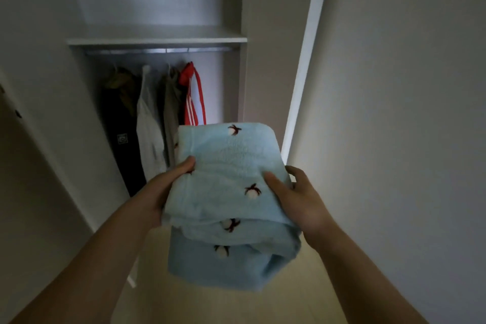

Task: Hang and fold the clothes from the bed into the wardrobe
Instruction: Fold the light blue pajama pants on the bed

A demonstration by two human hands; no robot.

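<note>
Left hand [160, 192] and right hand [299, 200] hold the folded blue garment [226, 163], fingers [274, 183] clamped on its sides, before the wardrobe [157, 40] where hanging clothes [150, 118] are done; I judge shelving remains.

Fingers of left hand [163, 189] and right hand [297, 200] mostly hidden under folded blue garment [228, 163]. Hanging clothes [150, 123] beyond left hand — blurred, dark one's badge unreadable.

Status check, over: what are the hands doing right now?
Left hand, right hand: both grip the folded light-blue fleece. Held facing the open wardrobe, hung clothes behind. Nothing seen blocking.
</note>
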